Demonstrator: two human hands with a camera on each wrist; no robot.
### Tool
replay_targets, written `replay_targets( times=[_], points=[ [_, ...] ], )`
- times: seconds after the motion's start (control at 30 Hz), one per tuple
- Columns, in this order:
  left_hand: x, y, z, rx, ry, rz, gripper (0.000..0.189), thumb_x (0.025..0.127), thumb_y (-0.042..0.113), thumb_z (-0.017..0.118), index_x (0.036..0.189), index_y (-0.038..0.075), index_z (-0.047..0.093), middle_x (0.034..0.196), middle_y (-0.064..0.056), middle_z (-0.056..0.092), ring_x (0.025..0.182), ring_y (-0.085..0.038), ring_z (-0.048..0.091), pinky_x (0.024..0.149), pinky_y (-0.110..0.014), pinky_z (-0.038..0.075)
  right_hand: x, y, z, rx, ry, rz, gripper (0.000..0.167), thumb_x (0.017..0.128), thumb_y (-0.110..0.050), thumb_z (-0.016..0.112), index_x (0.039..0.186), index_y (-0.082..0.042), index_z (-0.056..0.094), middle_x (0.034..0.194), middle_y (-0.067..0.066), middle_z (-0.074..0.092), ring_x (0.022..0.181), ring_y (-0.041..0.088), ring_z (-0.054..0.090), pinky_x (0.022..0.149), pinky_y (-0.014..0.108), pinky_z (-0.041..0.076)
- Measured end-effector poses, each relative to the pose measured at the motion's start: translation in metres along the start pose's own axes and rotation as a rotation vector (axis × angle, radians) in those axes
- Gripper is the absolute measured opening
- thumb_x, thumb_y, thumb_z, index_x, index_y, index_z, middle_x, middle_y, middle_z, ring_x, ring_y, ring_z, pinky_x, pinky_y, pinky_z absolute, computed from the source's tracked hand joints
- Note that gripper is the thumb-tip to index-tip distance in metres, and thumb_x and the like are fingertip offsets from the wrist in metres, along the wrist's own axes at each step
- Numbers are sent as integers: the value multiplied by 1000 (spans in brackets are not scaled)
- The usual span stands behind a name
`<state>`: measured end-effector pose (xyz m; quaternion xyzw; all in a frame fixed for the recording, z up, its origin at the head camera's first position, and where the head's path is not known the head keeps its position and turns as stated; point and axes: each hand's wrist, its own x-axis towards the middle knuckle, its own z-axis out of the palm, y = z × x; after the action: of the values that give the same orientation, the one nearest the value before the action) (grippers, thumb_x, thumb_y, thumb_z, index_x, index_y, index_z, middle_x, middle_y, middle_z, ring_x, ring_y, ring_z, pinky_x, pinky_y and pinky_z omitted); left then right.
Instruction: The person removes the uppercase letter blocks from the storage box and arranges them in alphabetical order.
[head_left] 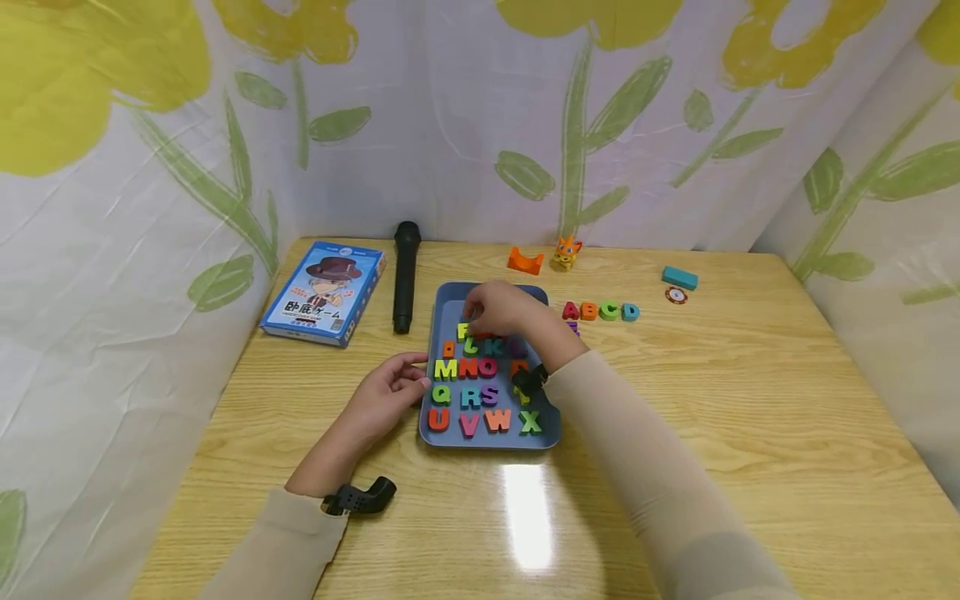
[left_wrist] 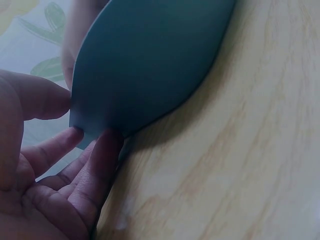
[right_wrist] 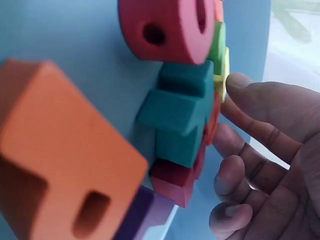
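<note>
A blue-grey tray (head_left: 429, 433) on the table holds several coloured letter blocks. My left hand (head_left: 386, 396) rests at the tray's left side, fingertips touching its outer wall; in the left wrist view the fingers (left_wrist: 102, 155) lie against that wall. Over the far part of the tray, my right hand (head_left: 506, 317) pinches a yellow letter F (head_left: 462, 332) between thumb and index finger. In the right wrist view, the other fingers (right_wrist: 230, 172) curl loosely beside a red-orange block (right_wrist: 213, 120). A teal K (right_wrist: 182, 112) stands close by. My right hand and forearm cover some letters.
Right of the tray stand letters A (head_left: 571, 311), B (head_left: 588, 311), C (head_left: 609, 311) and D (head_left: 631, 312), with a purple letter (head_left: 574, 328) partly hidden below. A game box (head_left: 324, 292) and microphone (head_left: 405, 279) lie left; an orange stand (head_left: 526, 261), small figure (head_left: 567, 252) and teal block (head_left: 680, 277) sit behind.
</note>
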<state>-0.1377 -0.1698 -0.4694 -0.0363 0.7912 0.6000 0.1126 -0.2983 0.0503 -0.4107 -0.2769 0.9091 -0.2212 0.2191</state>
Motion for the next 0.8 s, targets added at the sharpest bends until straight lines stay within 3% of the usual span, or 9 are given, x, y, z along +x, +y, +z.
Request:
replay_targets(
  times=[0.6,0.8],
  points=[
    [2,1,0,-5,-8,10,48,110,16,64,156,6,56,133,-21,65,100,-18,62,86,-24,54,4,-6,10,-71,-9,26,20,104,-19,74,122,-10,78,118,7,74,104,24,63,100,41,56],
    [1,0,0,1,-6,9,48,110,16,64,156,6,55,134,-21,65,100,-18,62,87,-26,55,-2,-6,4,-43,7,13,22,104,-22,74,123,-10,77,117,8,73,102,24,63,98,41,56]
  ],
)
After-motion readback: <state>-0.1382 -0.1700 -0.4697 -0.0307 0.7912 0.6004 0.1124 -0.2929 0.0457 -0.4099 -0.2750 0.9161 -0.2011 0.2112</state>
